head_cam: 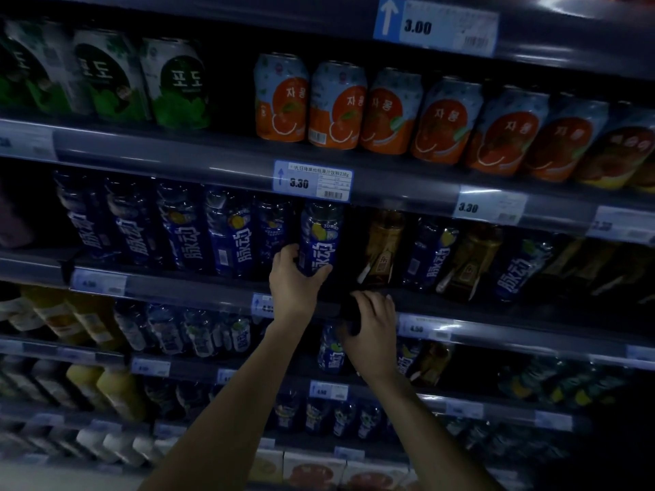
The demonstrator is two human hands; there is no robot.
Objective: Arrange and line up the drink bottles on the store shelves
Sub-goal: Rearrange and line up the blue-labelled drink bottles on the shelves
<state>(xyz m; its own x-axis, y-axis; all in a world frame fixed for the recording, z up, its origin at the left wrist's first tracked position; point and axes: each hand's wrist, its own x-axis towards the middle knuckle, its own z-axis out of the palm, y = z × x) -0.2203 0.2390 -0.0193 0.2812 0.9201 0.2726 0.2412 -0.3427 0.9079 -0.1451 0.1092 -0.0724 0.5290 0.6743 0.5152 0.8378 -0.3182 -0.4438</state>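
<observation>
The store is looking dim, and long grey shelves [198, 285] are running across it. A blue bottle [320, 239] with white letters is standing upright on the shelf just under the 3.30 price tag [312, 181]. The left hand [294, 281] is closing its grip around that bottle's bottom. The right hand [372, 327], below the tag, is curling over something dark; I cannot tell if it is holding it. Orange cans [336, 104] are sitting above the tag.

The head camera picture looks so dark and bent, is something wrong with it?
Head view: dim overall, lit mostly along the shelf edges, where price tags glare pale; the wide lens bows the shelves; corners and the green cans smear with blur, while the left hand on the blue bottle and the right hand stay fairly sharp.
</observation>
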